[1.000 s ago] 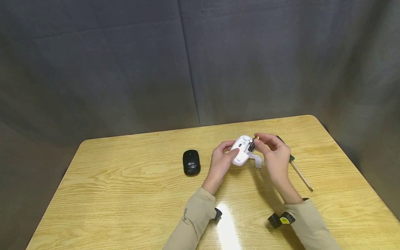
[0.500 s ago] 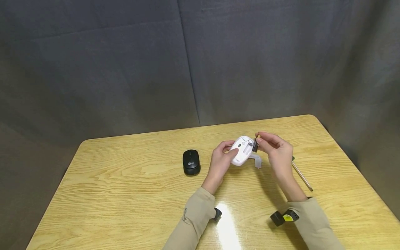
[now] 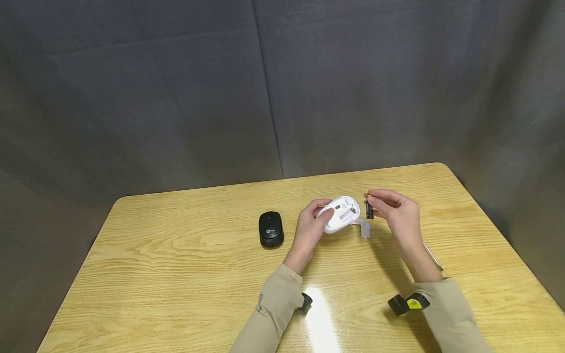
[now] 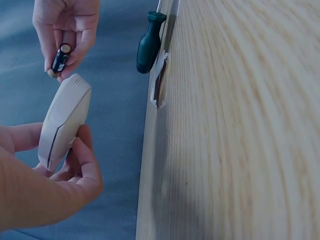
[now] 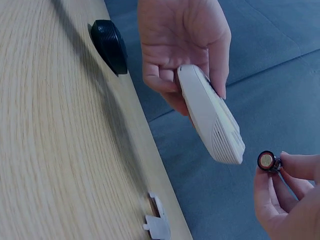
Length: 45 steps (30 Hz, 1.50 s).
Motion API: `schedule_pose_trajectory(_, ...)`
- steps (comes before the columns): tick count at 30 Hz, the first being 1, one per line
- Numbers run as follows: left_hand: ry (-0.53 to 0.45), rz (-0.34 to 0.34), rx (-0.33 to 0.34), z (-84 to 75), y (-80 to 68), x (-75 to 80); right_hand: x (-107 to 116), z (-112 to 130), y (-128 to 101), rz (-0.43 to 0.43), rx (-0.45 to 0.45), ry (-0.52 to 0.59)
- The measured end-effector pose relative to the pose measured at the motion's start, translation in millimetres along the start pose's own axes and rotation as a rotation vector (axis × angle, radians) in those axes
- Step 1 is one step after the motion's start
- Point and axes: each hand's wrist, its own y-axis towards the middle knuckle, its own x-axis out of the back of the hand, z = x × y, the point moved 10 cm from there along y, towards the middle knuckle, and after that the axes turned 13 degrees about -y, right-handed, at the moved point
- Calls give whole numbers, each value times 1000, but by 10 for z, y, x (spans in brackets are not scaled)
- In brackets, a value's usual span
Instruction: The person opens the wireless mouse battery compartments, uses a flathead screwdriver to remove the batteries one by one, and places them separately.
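Observation:
My left hand (image 3: pixel 309 229) grips a white computer mouse (image 3: pixel 339 223) above the table, its underside turned up with the thumb across it. The battery slot in that underside is uncovered and bare. To the right of the mouse, my right hand (image 3: pixel 400 218) pinches a black battery (image 3: pixel 369 211) with a copper-coloured end between thumb and fingertips. In the right wrist view the battery's round end (image 5: pixel 266 160) faces the camera, a short gap from the mouse's ridged end. Below both hands, the white battery cover (image 3: pixel 365 229) lies on the table.
A black mouse (image 3: pixel 271 229) sits on the wooden table (image 3: pixel 176 264) left of my left hand. A screwdriver lies to the right, its shaft (image 3: pixel 432 256) partly behind my right forearm; its green handle (image 4: pixel 149 45) shows in the left wrist view. A dark curtain (image 3: pixel 198 108) hangs behind.
The battery has come out of the white mouse's slot and moved right in my right hand, now hanging nearly upright. My left hand has tilted the mouse slightly.

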Motion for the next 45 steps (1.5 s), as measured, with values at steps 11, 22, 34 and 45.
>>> schedule_pose_trajectory(11, 73, -6, 21, 31, -4, 23, 106, -180, 56, 26, -88, -65)
schedule_pose_trajectory(22, 276, 29, 101, 151, -14, 4, 158, -400, 129, 73, -149, -170)
schedule_pose_trajectory(34, 412, 36, 81, 179, -1, 20, 144, -547, 147, 146, -127, -464)
schedule_pose_trajectory(45, 583, 110, 66, 157, -15, -45, 127, -507, 160, 162, -5, -732)
